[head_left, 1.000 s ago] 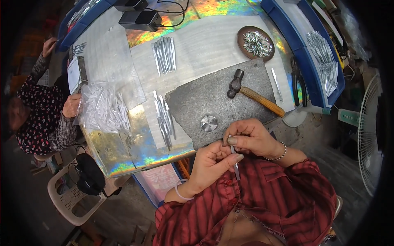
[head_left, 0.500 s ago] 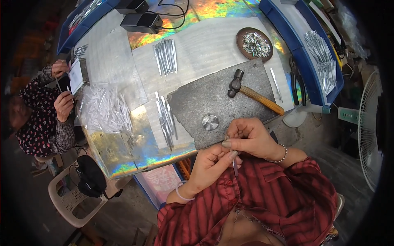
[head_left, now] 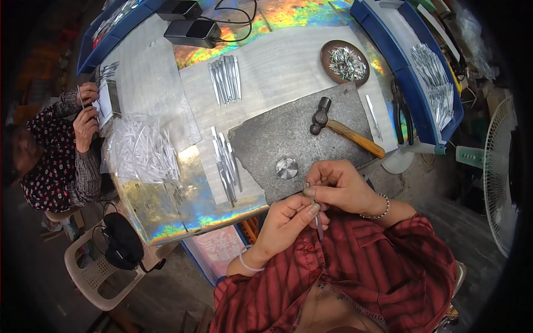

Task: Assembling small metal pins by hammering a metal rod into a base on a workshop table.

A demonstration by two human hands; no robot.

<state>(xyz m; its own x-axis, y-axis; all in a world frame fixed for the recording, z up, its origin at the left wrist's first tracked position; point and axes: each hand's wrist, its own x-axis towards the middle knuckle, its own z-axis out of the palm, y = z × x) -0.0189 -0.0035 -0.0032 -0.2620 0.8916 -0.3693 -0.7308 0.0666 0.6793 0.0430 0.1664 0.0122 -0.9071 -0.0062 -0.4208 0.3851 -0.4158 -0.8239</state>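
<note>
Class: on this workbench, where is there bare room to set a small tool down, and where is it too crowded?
Free: the grey slab between hammer and metal disc, and the pale sheet between the upper row of metal strips and brown dish. Crowded: the plastic sleeves at left, and the blue tray at right.

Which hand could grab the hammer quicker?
Probably the right hand. It sits nearer the hammer, whose wooden handle points toward that side. The left hand is lower and farther away. Both hands pinch a thin metal strip now, so one must let go first.
</note>
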